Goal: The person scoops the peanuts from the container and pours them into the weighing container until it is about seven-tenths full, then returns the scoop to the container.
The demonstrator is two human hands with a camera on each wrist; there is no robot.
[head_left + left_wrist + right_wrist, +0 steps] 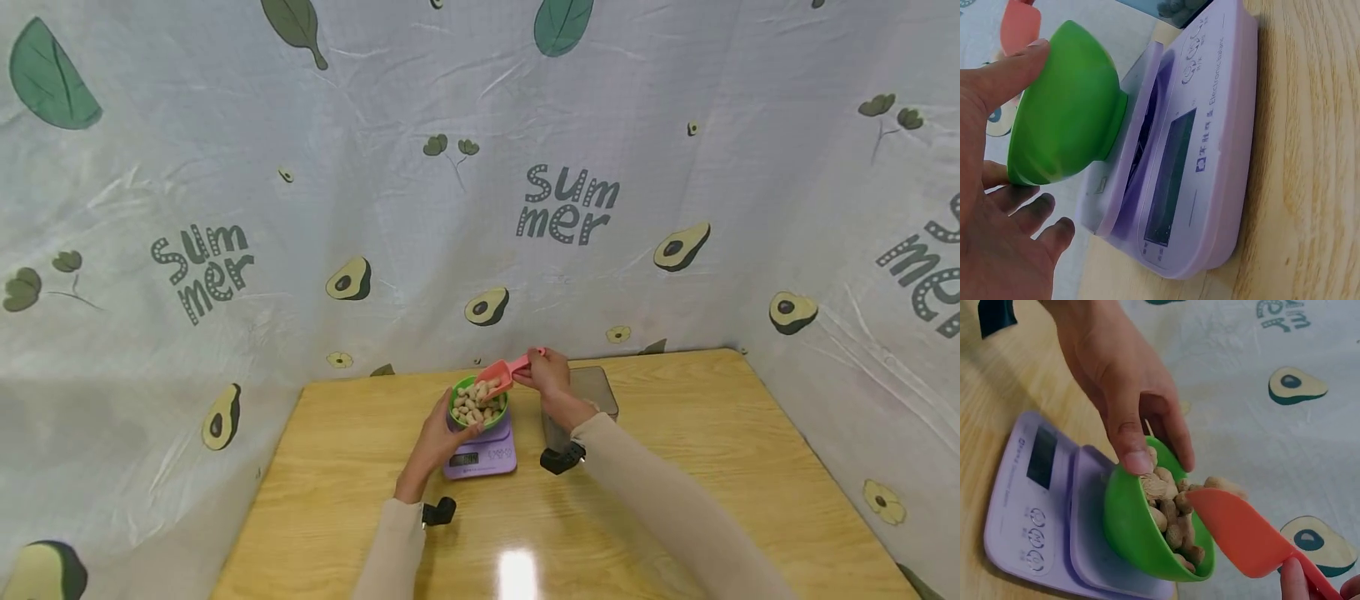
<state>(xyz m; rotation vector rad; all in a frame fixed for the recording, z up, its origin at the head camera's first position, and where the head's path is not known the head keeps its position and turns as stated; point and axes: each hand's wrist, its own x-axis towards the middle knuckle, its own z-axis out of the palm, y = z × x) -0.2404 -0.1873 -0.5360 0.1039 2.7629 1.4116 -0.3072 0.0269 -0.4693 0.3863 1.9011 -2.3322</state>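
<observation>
A green bowl (1125, 528) of unshelled peanuts (1175, 522) stands on the platform of a purple kitchen scale (1222, 137). My left hand (437, 437) holds the bowl at its rim. In the left wrist view its thumb lies on the near side, with the fingers around the lower edge. My right hand (551, 379) grips the handle of a red scoop (1241, 531). The scoop's mouth is over the bowl, tilted toward it, with peanuts at its lip. The right wrist view shows only fingertips of the right hand on the handle.
A grey rectangular container (596, 390) stands right of the scale, partly hidden under my right forearm. The wooden table (345, 467) backs onto a white printed curtain (420, 233). The scale's display (1171, 178) faces the near side.
</observation>
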